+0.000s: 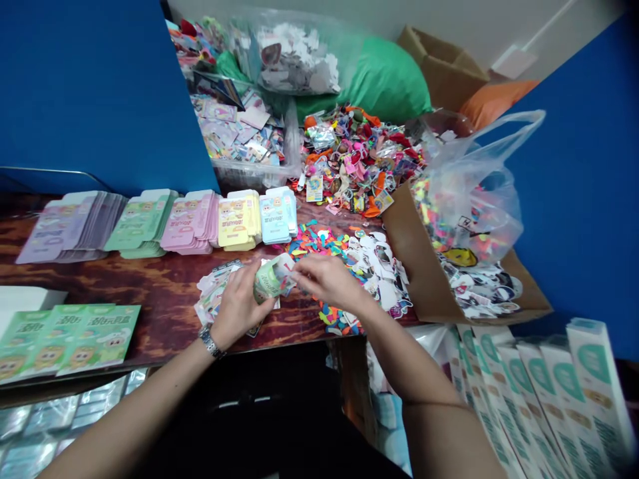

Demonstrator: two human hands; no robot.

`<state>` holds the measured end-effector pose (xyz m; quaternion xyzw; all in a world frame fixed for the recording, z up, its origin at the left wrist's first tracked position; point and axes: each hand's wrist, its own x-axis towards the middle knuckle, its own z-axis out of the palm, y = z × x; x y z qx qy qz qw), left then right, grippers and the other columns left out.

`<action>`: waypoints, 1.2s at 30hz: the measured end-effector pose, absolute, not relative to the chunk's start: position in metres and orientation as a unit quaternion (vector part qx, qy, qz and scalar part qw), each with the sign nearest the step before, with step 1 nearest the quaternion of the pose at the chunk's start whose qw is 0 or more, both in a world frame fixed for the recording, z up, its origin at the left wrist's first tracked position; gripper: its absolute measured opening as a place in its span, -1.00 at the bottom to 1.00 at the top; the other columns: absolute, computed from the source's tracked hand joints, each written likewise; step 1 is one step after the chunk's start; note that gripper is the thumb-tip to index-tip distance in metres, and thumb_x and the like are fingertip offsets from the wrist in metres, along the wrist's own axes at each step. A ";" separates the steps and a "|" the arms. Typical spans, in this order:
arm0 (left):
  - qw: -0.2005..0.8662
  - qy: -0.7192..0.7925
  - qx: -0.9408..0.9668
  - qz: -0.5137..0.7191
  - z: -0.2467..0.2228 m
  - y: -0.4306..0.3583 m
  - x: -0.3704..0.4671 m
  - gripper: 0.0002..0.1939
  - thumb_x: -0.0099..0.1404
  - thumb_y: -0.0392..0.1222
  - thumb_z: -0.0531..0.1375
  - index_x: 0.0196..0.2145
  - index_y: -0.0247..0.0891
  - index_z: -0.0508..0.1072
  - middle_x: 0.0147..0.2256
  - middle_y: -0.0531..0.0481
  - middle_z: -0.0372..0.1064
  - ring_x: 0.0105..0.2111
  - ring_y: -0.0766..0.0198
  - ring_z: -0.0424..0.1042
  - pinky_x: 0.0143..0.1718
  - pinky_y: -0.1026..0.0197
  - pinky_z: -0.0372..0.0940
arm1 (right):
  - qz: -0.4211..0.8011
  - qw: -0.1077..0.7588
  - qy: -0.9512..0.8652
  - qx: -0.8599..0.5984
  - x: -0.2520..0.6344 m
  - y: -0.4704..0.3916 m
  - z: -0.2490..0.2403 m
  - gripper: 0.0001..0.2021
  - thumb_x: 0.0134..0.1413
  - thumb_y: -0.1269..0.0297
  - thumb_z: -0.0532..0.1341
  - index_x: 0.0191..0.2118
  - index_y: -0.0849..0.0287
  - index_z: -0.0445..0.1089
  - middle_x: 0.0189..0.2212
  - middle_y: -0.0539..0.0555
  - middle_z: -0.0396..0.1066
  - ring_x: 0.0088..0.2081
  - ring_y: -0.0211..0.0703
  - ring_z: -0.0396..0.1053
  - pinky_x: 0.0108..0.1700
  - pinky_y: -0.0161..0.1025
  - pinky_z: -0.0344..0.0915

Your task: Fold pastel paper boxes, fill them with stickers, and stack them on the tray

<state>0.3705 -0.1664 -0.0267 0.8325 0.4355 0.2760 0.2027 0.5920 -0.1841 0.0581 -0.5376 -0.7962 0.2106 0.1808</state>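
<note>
My left hand (238, 303), with a metal watch at the wrist, is wrapped round a small green printed paper box (267, 282), its mouth facing right. At that mouth is my right hand (327, 279), fingers pinched together; a pale piece with a bit of red shows by the fingertips, too small to make out. Under my left hand lies a pile of printed cut-out cards (212, 293). Right of the box, small bright coloured pieces (319, 241) are heaped beside white-backed stickers or cut-outs (379, 266).
Flat box stacks, including yellow (238, 219) and blue (278, 216), line the table behind. Green boxes (102, 336) lie at left. Mixed trinkets (349, 153) are heaped at the back. A cardboard box (414, 259) stands right, with a plastic bag (479, 206) in it.
</note>
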 end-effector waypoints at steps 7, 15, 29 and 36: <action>0.187 0.428 0.837 0.286 -0.034 -0.172 0.367 -0.24 0.22 -0.12 0.23 0.30 -0.30 0.07 0.10 -0.27 0.29 0.08 -0.05 0.32 0.12 -0.07 0.26 | 0.151 0.196 -0.809 -0.532 0.557 -0.190 0.024 -0.81 0.26 0.46 0.07 -0.07 0.17 0.34 -0.22 0.14 0.48 -0.17 -0.16 0.43 -0.13 -0.29 0.32; 0.227 0.458 0.816 0.270 -0.030 -0.160 0.365 -0.22 0.23 0.04 0.24 0.31 -0.21 0.06 0.08 -0.19 0.34 0.04 0.00 0.39 0.06 0.02 0.32 | 0.149 0.334 -0.752 -0.548 0.606 -0.155 0.035 -0.77 0.30 0.30 0.09 0.00 0.13 0.39 -0.10 0.10 0.53 -0.10 -0.18 0.48 -0.02 -0.27 0.36; 0.217 0.468 0.814 0.267 -0.032 -0.162 0.355 -0.21 0.22 0.09 0.23 0.31 -0.12 0.04 0.12 -0.17 0.33 0.06 -0.01 0.41 0.03 0.00 0.36 | 0.074 0.147 -0.459 -0.873 0.734 -0.020 -0.024 -0.70 0.18 0.18 0.19 -0.03 0.16 0.43 -0.20 0.22 0.51 -0.16 0.00 0.45 -0.18 -0.22 0.27; 0.246 0.454 0.812 0.272 -0.028 -0.166 0.362 -0.22 0.21 0.04 0.25 0.30 -0.16 0.07 0.11 -0.19 0.34 0.05 -0.01 0.42 0.00 0.02 0.38 | 0.035 0.149 -0.550 -0.821 0.744 -0.027 0.053 -0.76 0.20 0.20 0.12 -0.13 0.14 0.46 -0.30 0.08 0.49 -0.27 -0.12 0.39 -0.22 -0.28 0.16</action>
